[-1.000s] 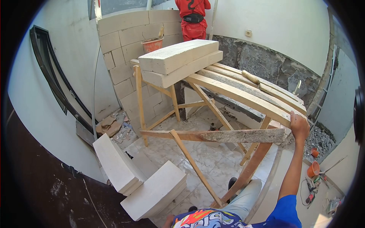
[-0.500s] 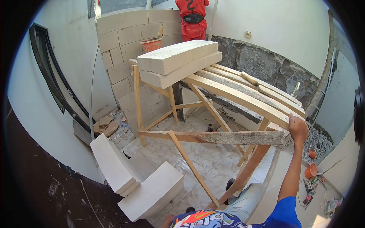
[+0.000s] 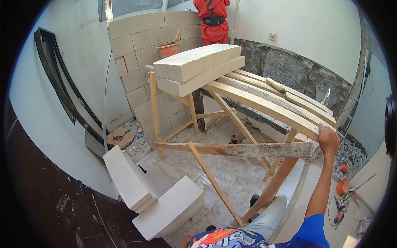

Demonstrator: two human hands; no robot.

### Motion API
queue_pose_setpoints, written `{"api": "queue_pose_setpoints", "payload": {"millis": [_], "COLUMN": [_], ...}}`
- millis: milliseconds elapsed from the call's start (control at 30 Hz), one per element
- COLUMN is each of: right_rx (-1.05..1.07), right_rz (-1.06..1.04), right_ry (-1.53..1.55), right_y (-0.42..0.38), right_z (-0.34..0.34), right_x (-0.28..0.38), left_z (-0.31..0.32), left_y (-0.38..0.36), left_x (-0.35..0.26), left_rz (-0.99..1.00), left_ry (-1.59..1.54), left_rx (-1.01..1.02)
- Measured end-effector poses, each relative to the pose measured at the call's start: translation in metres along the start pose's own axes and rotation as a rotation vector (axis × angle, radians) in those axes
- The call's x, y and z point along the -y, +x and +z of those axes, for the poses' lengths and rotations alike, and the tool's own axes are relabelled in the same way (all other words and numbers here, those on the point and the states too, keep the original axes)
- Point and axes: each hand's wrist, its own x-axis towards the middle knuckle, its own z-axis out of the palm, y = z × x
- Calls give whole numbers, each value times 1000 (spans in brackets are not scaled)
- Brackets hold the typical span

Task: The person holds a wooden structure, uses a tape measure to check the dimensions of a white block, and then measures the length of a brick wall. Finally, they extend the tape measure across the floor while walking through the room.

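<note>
My right hand (image 3: 328, 140) is closed around the near right end of a wooden beam (image 3: 264, 103), one of several long boards across the top of a timber trestle. Two pale concrete blocks (image 3: 202, 62) lie stacked at the far left end of these boards. Toward the right, a tool with a wooden handle (image 3: 275, 85) rests on the boards. Only a sliver of my left hand (image 3: 185, 240) shows at the bottom edge beside my shirt, and its fingers are hidden. Nearest to it are more pale blocks (image 3: 169, 208) on the floor.
Trestle legs and a slanting brace (image 3: 215, 184) stand before me. A person in red (image 3: 214, 20) is behind, by a block wall (image 3: 138, 45) with an orange bucket (image 3: 168, 50). Rubble (image 3: 124, 138) lies left. A small orange pot (image 3: 343, 186) and a power tool (image 3: 339, 218) lie right.
The whole scene has shifted slightly to the right in view as my head turned a little. My right hand keeps its hold on the beam's end.
</note>
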Motion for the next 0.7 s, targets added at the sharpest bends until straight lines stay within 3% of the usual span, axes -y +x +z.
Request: {"api": "queue_pose_setpoints", "payload": {"millis": [467,700], "right_rx": [-15,-4], "right_rz": [6,9], "right_ry": [12,6], "right_y": [-1,0], "right_z": [-1,-1], "right_x": [1,2], "left_z": [-4,0], "left_y": [10,25], "left_x": [30,22], "left_rz": [281,121], "left_ry": [251,1], "left_rx": [-3,-14]}}
